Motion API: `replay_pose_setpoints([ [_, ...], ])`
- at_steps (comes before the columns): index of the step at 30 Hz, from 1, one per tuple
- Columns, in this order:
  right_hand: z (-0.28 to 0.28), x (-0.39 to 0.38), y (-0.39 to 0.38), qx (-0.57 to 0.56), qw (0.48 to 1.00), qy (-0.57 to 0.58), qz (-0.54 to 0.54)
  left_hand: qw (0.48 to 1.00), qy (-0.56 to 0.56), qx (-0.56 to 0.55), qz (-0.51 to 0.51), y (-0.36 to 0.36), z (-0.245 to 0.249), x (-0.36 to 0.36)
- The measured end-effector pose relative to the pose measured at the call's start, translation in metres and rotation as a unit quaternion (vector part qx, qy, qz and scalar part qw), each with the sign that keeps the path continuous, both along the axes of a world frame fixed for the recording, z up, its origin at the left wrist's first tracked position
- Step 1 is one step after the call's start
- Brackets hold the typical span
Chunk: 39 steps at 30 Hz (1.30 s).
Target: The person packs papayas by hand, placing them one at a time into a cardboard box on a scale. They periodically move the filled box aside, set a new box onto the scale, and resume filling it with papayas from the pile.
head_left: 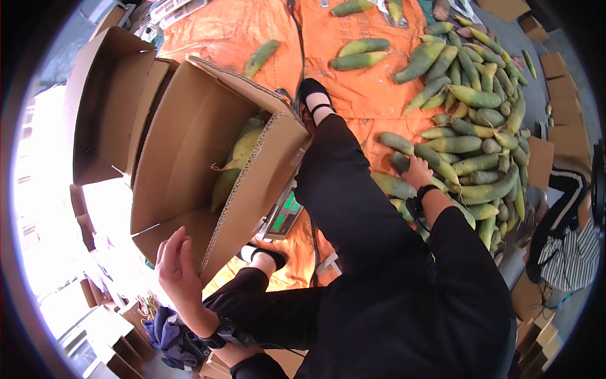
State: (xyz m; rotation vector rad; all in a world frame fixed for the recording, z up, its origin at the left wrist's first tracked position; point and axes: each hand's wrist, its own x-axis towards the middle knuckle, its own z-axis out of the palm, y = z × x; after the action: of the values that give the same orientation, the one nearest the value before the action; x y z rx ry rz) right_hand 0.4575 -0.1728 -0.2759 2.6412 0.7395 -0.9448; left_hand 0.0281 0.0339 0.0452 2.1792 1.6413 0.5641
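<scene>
My right hand [418, 173] reaches into the left edge of a large pile of green radishes [476, 145], its fingers curled at the end of a dark green radish [399, 162]. My left hand [178, 262] is raised beside the near edge of an open cardboard box [183, 120], fingers together and extended, nothing seen in it. Inside the box lie a few green radishes [246, 148], partly hidden by the box wall. Under the box's right side shows a scale [282, 218] with green lit displays.
Another open box [104, 107] stands to the left. Loose radishes [360, 54] lie on the orange sheet [341, 88]. Stacked cartons [568, 101] line the far right, near a person in striped clothing [571, 259]. My feet are beside the scale and box.
</scene>
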Motion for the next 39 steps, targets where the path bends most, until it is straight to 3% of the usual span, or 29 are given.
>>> replay_pose_setpoints([
  [3,-0.021,-0.002,0.0,-0.024,0.999,-0.026,0.019,1.0,-0.01,0.001,0.0,0.003,0.002,0.006],
  [11,0.009,-0.005,0.014,-0.018,0.999,-0.013,0.043,1.0,-0.003,0.012,-0.013,0.006,0.01,0.006],
  [15,0.002,0.015,-0.009,0.051,0.998,0.009,0.03,1.0,-0.014,0.008,-0.016,0.006,0.012,0.001],
  [16,-0.015,0.026,-0.021,0.165,0.986,-0.006,0.017,1.0,-0.016,0.011,-0.016,0.006,0.012,0.0],
  [18,-0.002,0.03,-0.015,0.345,0.937,0.017,-0.057,0.999,-0.026,0.025,-0.015,0.006,0.013,-0.003],
  [19,0.006,0.036,-0.009,0.349,0.936,0.015,-0.051,0.999,-0.032,0.037,-0.019,0.006,0.014,-0.005],
  [21,0.021,0.046,0.005,0.504,0.839,0.151,-0.142,0.998,-0.04,0.041,-0.01,0.006,0.016,-0.008],
  [22,0.036,0.049,0.016,0.526,0.832,0.122,-0.126,0.998,-0.051,0.036,-0.01,0.006,0.015,-0.01],
  [24,0.109,0.03,0.051,0.602,0.763,0.196,-0.135,0.998,-0.059,0.021,-0.001,0.006,0.019,-0.012],
  [27,0.189,0.024,0.094,0.644,0.742,0.167,-0.081,0.996,-0.082,0.038,-0.003,0.007,0.017,-0.016],
  [32,0.325,-0.018,0.142,0.781,0.582,0.227,-0.009,0.992,-0.117,0.055,-0.008,0.007,0.019,-0.021],
  [33,0.345,-0.028,0.149,0.782,0.581,0.226,-0.007,0.99,-0.126,0.054,-0.01,0.006,0.019,-0.022],
  [35,0.376,-0.052,0.162,0.812,0.476,0.335,0.044,0.985,-0.16,0.067,-0.016,0.006,0.015,-0.021],
  [36,0.385,-0.066,0.168,0.813,0.474,0.335,0.044,0.978,-0.19,0.079,-0.023,0.006,0.015,-0.02],
  [38,0.396,-0.099,0.179,0.799,0.407,0.441,0.044,0.976,-0.19,0.097,-0.036,0.003,0.022,-0.016],
  [39,0.397,-0.116,0.183,0.77,0.411,0.487,0.032,0.974,-0.192,0.113,-0.048,0.002,0.024,-0.015],
])
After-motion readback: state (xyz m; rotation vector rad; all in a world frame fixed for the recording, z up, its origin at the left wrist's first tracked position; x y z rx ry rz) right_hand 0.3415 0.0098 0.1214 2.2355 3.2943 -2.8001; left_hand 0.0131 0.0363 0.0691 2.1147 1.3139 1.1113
